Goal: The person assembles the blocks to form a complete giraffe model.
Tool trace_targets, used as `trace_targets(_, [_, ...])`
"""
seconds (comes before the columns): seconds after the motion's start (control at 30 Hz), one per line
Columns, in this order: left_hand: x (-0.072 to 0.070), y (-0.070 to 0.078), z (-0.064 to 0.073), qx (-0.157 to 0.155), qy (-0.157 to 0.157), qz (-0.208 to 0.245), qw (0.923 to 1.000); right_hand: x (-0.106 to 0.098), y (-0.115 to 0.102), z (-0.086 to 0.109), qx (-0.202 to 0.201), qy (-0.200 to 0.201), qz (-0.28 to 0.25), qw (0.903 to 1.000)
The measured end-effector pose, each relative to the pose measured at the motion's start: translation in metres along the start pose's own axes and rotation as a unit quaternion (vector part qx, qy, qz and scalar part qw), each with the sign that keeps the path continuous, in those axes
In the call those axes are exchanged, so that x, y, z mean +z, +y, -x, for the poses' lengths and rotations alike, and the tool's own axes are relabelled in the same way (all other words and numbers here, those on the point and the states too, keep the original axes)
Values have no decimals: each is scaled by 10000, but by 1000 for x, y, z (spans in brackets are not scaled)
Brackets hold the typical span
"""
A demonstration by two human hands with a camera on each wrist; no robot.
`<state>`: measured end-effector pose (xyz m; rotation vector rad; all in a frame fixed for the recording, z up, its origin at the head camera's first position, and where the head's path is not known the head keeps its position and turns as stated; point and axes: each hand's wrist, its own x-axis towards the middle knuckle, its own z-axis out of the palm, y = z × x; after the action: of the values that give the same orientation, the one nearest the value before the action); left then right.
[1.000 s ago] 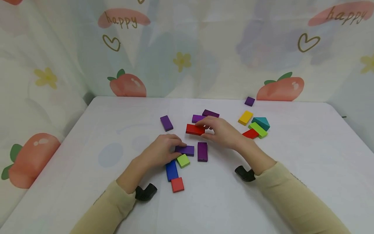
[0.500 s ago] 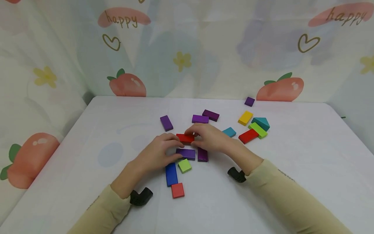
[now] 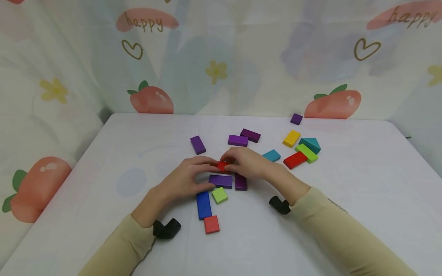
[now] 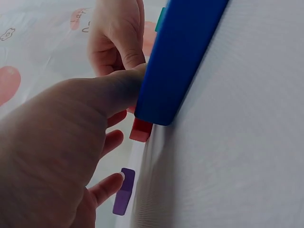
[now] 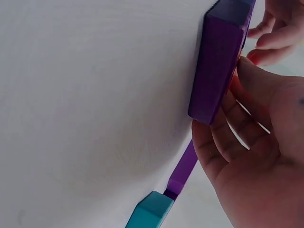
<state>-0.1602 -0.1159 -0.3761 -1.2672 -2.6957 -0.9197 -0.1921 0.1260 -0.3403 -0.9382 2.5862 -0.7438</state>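
Between the two hands lies a red rectangular block [image 3: 223,167]. My right hand [image 3: 246,163] pinches it from the right with thumb and fingers. My left hand [image 3: 186,178] has its fairly straight fingers at the block's left end, and its thumb is by the corner of a purple block [image 3: 220,181] just nearer me. A dark purple block [image 3: 241,183] stands beside that one, close below the right hand; it looms large in the right wrist view [image 5: 221,66]. A lime block [image 3: 220,195], a blue block [image 3: 203,206] and a red square block [image 3: 211,224] lie nearer me.
Behind the hands are several purple blocks, including one at left [image 3: 198,145] and one mid-table [image 3: 238,140]. To the right lie a teal block [image 3: 271,155], a red block [image 3: 295,160], a lime bar [image 3: 306,153], a teal triangle [image 3: 310,145] and a yellow block [image 3: 291,138].
My right hand has brought the red block leftward and nearer me, uncovering the teal block. My left fingers have gone from the purple block to the red one. The nearest blocks have shifted slightly toward me.
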Motion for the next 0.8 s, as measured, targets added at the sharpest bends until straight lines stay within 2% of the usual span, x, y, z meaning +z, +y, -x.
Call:
trace_targets(0.1, [0, -1, 0, 162, -129, 9, 9998, 0, 1, 1, -55, -39, 91, 9999])
trace_targets(0.17, [0, 0, 0, 144, -234, -31, 9996, -1, 1, 1, -100, -73, 119, 9999])
trace_targets(0.37, [-2, 4, 0, -109, -515, -97, 9986, -2, 3, 4, -154, -146, 64, 9998])
trace_targets(0.63, [-1, 6, -1, -245, -604, -230, 9976, -14, 11, 23, 155, 61, -392, 9991])
trace_targets(0.8, [-1, 7, 0, -272, -609, -244, 9975, -18, 17, 40, -40, -432, -369, 9984])
